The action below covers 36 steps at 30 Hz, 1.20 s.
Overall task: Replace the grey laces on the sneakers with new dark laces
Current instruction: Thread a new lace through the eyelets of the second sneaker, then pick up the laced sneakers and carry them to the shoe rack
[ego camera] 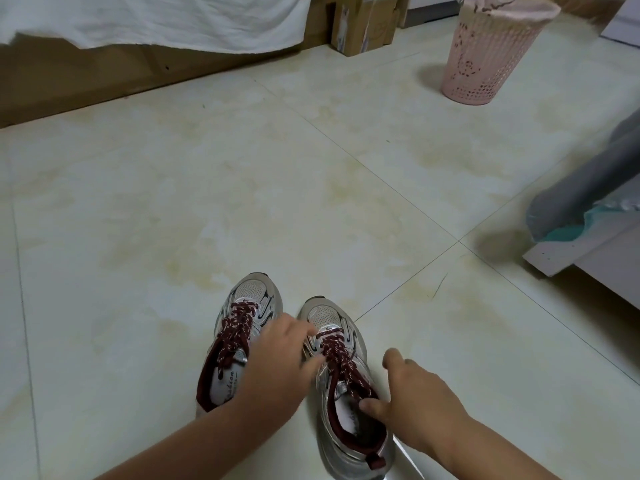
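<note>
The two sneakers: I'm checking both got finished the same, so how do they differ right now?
The left sneaker sits further forward than the right sneaker. The left hand reaches across the left sneaker and its fingers touch the right sneaker's laces; the right hand has its thumb at the right sneaker's collar. The left sneaker's insole shows printed lettering; the right one's is mostly shadowed. Both are silver-white, carry dark red speckled laces and stand upright on the tiled floor.

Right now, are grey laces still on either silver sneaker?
No, both silver sneakers carry dark red speckled laces.
</note>
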Each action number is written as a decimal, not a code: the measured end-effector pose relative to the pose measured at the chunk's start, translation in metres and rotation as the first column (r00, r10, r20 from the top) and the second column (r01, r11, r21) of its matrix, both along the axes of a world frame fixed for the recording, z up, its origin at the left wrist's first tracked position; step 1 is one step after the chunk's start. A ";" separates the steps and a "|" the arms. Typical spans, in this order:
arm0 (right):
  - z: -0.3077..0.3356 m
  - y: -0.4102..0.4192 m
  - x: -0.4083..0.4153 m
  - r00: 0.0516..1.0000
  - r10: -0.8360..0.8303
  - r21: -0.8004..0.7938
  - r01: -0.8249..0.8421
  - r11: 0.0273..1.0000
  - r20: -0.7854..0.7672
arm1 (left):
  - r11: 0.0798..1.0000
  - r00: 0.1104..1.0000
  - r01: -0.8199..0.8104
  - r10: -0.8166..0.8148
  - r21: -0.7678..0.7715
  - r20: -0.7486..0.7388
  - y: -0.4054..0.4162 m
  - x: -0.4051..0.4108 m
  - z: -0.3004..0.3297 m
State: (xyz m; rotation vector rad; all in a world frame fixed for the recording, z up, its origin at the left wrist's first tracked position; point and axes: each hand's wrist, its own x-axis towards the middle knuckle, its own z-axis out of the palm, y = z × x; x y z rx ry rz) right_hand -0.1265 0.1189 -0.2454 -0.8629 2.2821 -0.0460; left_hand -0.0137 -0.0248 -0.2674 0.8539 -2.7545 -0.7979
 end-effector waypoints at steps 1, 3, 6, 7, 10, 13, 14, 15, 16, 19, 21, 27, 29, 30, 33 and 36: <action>-0.004 0.000 0.000 1.000 -0.013 0.028 0.012 1.000 0.018 | 0.995 0.999 -0.019 0.014 -0.100 -0.053 -0.005 0.007 0.002; -0.015 -0.001 0.004 0.998 -0.014 0.052 0.011 0.999 0.058 | 0.946 0.990 -0.117 0.086 -0.301 -0.114 -0.022 0.023 -0.002; -0.023 -0.003 0.008 0.997 -0.059 -0.008 0.060 0.998 0.055 | 0.904 0.917 -0.333 0.376 -0.269 0.129 -0.047 0.042 -0.006; -0.025 -0.004 0.008 0.996 -0.077 -0.031 0.078 0.996 0.043 | 0.908 0.870 -0.378 0.416 -0.182 0.266 -0.052 0.047 -0.007; -0.029 -0.010 0.006 0.991 -0.132 -0.100 0.133 0.986 0.016 | 0.921 0.847 -0.384 0.323 0.066 0.423 -0.058 0.059 -0.020; -0.030 -0.022 0.006 0.985 -0.173 -0.145 0.174 0.974 0.022 | 0.951 0.868 -0.310 0.286 -0.006 0.406 -0.053 0.060 -0.026; -0.031 -0.027 0.006 0.982 -0.188 -0.157 0.190 0.969 0.026 | 0.949 0.872 -0.314 0.292 -0.008 0.393 -0.049 0.057 -0.026; -0.032 -0.030 0.005 0.979 -0.200 -0.166 0.202 0.965 0.032 | 0.944 0.874 -0.329 0.304 0.000 0.378 -0.044 0.054 -0.026; -0.032 -0.033 0.005 0.976 -0.215 -0.183 0.218 0.959 0.038 | 0.938 0.873 -0.346 0.316 0.016 0.371 -0.039 0.049 -0.026; -0.032 -0.038 0.000 0.971 -0.235 -0.200 0.237 0.951 0.036 | 0.935 0.869 -0.351 0.304 0.054 0.391 -0.024 0.040 -0.026; -0.025 -0.036 0.001 0.972 -0.227 -0.198 0.213 0.957 -0.055 | 0.933 0.868 -0.350 0.292 0.079 0.401 -0.021 0.040 -0.025; -0.006 -0.054 0.033 0.924 0.064 -0.201 -0.149 0.968 -0.377 | 0.881 0.912 -0.377 0.299 0.285 0.282 -0.028 0.041 -0.026; -0.014 -0.064 0.044 0.956 0.129 -0.074 -0.153 0.985 -0.263 | 0.889 0.925 -0.355 0.288 0.290 0.249 -0.025 0.037 -0.027; -0.019 -0.070 0.048 0.969 0.113 -0.036 -0.124 0.992 -0.220 | 0.894 0.925 -0.349 0.281 0.281 0.255 -0.024 0.035 -0.027; -0.023 -0.081 0.055 0.988 0.008 -0.036 -0.013 0.999 -0.153 | 0.887 0.931 -0.348 0.288 0.304 0.225 -0.024 0.032 -0.028; -0.029 -0.083 0.051 0.988 -0.075 -0.054 0.068 0.996 -0.137 | 0.885 0.936 -0.344 0.298 0.314 0.187 -0.027 0.029 -0.029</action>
